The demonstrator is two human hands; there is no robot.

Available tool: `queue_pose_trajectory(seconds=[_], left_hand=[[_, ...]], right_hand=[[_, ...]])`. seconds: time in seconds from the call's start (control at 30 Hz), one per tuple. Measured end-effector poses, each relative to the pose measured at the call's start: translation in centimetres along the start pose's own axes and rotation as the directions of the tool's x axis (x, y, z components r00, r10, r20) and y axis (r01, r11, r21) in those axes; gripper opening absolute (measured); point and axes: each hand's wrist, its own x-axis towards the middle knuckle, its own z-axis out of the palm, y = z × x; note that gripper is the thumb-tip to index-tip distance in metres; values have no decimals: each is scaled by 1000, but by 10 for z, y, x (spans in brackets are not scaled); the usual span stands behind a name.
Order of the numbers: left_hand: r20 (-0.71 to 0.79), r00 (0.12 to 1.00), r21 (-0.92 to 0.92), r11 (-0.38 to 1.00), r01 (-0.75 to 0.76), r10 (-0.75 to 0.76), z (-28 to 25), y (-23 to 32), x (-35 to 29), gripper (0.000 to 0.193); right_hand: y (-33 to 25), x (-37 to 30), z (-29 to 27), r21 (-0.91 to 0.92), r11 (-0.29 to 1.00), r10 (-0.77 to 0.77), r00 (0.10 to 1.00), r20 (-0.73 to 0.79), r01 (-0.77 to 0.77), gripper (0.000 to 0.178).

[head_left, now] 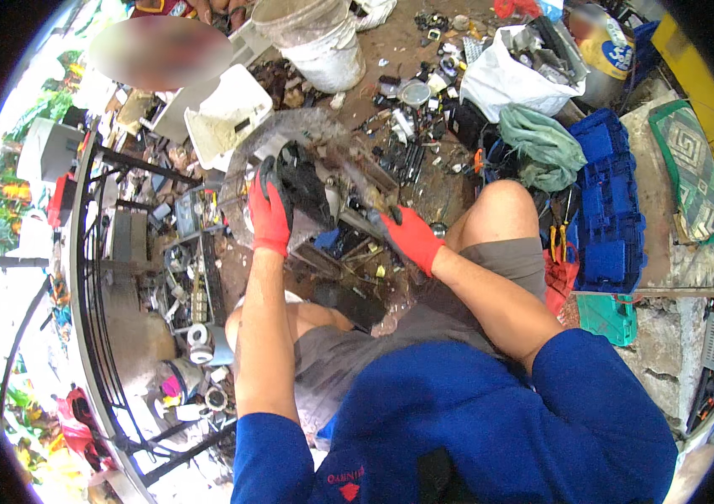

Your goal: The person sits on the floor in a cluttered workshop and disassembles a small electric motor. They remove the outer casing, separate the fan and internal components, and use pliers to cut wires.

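Observation:
My left hand (270, 206), in a red glove with black fingers, is closed on the side of a dark, blocky part (305, 186). The part is held tilted over a grey, worn work surface (290, 130) in front of me. My right hand (412, 238), gloved the same way, is wrapped round a long tool (371, 200) that points up and left toward the dark part. Motion smears the tool, so its kind cannot be made out. A gap shows between it and the dark part.
Loose scrap lies on the ground beyond my hands. A dirty white bucket (323, 59) and a white plastic housing (227, 118) stand ahead. A white sack (517, 80), green cloth (542, 147) and blue plastic crate (609, 202) are at right. A black metal frame (97, 277) runs along the left.

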Motion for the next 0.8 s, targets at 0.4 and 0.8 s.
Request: queue_pose_trajectory(seconds=[0.4, 0.8], left_hand=[[-39, 999, 58, 998, 8, -6, -8, -27, -10, 42], [114, 992, 15, 998, 58, -59, -30, 9, -21, 51]], right_hand=[[-42, -21, -15, 267, 945, 180, 982, 53, -188, 76], [-91, 69, -43, -634, 763, -114, 991, 65, 129, 51]])
